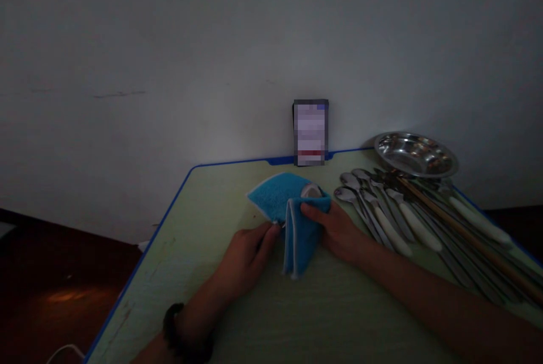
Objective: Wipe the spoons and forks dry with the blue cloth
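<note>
Head view: both hands meet above the counter at a folded blue cloth edged in white. The right grip is closed on the cloth, its thumb laid across the near fold and its other fingers mostly hidden behind. A rounded, pale metallic piece lies between the folds, just beyond the right thumb and partly covered; its full shape cannot be told. The left grip is drawn to a pinch, thumb against fingers, at a thin metallic part by the cloth's lower left edge. Whether this part joins the rounded piece is hidden. One cloth corner points left beyond the left fingertips; another hangs down between the hands. Right of the cloth, spoons, white-handled cutlery and a long brown stick lie near the right forearm, with a shiny metal bowl behind them.
</note>
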